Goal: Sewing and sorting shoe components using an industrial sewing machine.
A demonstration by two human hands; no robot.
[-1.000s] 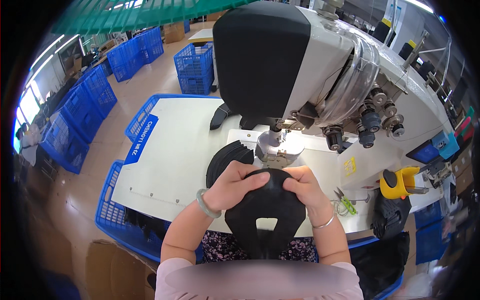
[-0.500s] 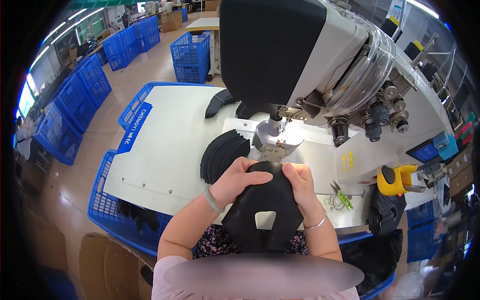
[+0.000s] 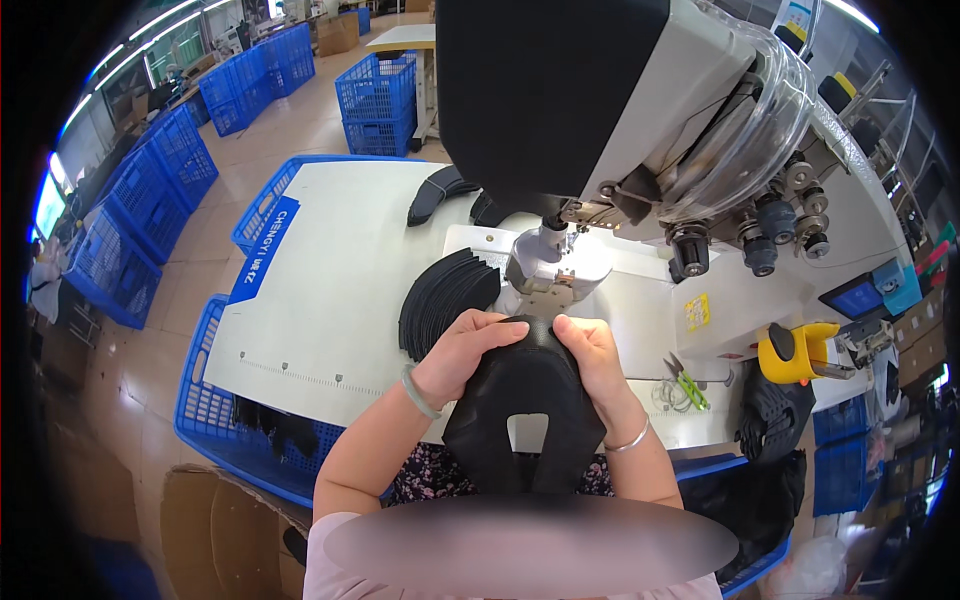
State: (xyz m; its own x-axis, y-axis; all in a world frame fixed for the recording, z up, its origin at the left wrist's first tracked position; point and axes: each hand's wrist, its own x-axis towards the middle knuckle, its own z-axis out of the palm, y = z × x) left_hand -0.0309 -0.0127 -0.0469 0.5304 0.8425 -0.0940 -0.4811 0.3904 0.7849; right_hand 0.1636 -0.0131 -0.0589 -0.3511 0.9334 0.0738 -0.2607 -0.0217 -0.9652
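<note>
A black shoe upper (image 3: 525,385), smooth and leathery with a slot-shaped opening near its lower end, hangs between my hands in front of the sewing machine (image 3: 570,250). My left hand (image 3: 462,352) grips its upper left edge, thumb lying on top. On the opposite edge, my right hand (image 3: 597,358) pinches it with the thumb near the top. The rounded end of the upper is close to the machine's metal post; whether they touch cannot be told. Just left of it stands a fanned stack of black curved pieces (image 3: 445,300) on the white table (image 3: 310,270).
Green-handled snips (image 3: 690,388) lie right of my hand, beside a yellow holder (image 3: 800,352). More black pieces (image 3: 437,195) rest behind the stack. Blue crates (image 3: 240,440) stand under the table's left edge, with a cardboard box (image 3: 220,540) below. Thread tension knobs (image 3: 760,235) project at upper right.
Both hands have shifted slightly at the top edge of the shoe upper, whose rounded end now bends more. The view has moved a little.
</note>
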